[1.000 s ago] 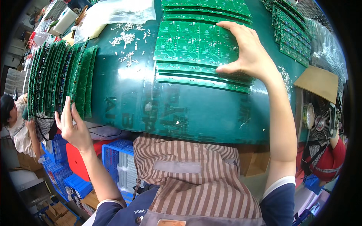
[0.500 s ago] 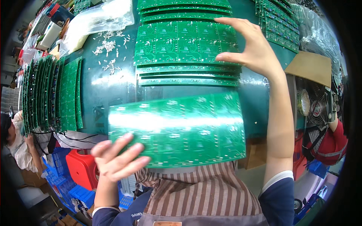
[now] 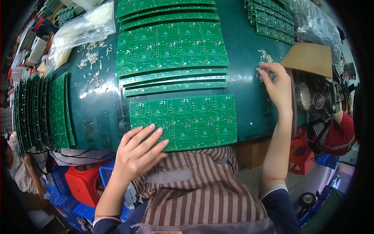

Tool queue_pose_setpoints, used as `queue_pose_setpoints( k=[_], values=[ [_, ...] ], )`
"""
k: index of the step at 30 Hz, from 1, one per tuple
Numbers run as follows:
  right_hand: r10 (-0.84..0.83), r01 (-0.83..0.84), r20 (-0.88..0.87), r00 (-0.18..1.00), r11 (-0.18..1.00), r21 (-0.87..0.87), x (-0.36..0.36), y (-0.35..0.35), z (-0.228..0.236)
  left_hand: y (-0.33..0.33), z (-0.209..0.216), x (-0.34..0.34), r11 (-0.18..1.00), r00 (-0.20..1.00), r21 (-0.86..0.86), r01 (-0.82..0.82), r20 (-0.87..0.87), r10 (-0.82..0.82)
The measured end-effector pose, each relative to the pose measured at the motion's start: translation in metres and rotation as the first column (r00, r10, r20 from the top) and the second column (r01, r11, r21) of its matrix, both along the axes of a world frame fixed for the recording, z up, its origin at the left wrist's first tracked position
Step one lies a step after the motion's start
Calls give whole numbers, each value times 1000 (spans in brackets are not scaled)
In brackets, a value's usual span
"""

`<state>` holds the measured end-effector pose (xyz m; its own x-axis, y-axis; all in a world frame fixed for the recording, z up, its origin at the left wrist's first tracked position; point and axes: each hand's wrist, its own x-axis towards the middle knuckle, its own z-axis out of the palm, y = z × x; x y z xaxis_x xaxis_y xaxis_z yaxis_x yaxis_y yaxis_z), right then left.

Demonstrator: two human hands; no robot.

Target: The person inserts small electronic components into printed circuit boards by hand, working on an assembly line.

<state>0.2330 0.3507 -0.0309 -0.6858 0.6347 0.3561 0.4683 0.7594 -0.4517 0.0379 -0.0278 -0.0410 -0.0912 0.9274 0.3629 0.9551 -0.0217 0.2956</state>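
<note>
A green circuit board (image 3: 202,123) lies flat at the near edge of the table, below the larger stack. My left hand (image 3: 140,150) rests on its lower left corner, fingers stretched out and slightly apart on the surface. Out to the right, my right hand (image 3: 277,84) reaches into a small heap of pale components (image 3: 265,56). Its thumb and forefinger are brought together at the heap; whatever is between them is too small to make out. Overlapping green boards (image 3: 171,48) lie in a stack just beyond the single board.
More boards stand on edge in a row (image 3: 39,113) at left. Loose white components (image 3: 91,60) lie near a plastic bag (image 3: 87,29). At right are populated boards (image 3: 274,23), a cardboard piece (image 3: 309,58) and a fan (image 3: 321,105). A red stool (image 3: 82,185) is below left.
The circuit board has come down from a tilted, moving position to lie flat on the table. My right hand has left the board stack and moved right to the component heap.
</note>
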Motion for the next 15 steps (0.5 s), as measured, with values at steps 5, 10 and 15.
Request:
queue_pose_setpoints(
  k=[5, 10, 15],
  values=[
    [-31, 23, 42, 999, 984, 175, -7, -19, -3, -2, 2, 5, 999, 999, -25, -39, 7, 39],
    [-11, -20, 96, 995, 946, 323, -12, -24, 3, 0, 16, -14, 994, 964, 91, -63, 265, 37],
    [-57, 64, -61, 997, 990, 126, -7, -38, 7, 6, 13, -67, 675, 640, 31, -737, 351, 683]
  ],
)
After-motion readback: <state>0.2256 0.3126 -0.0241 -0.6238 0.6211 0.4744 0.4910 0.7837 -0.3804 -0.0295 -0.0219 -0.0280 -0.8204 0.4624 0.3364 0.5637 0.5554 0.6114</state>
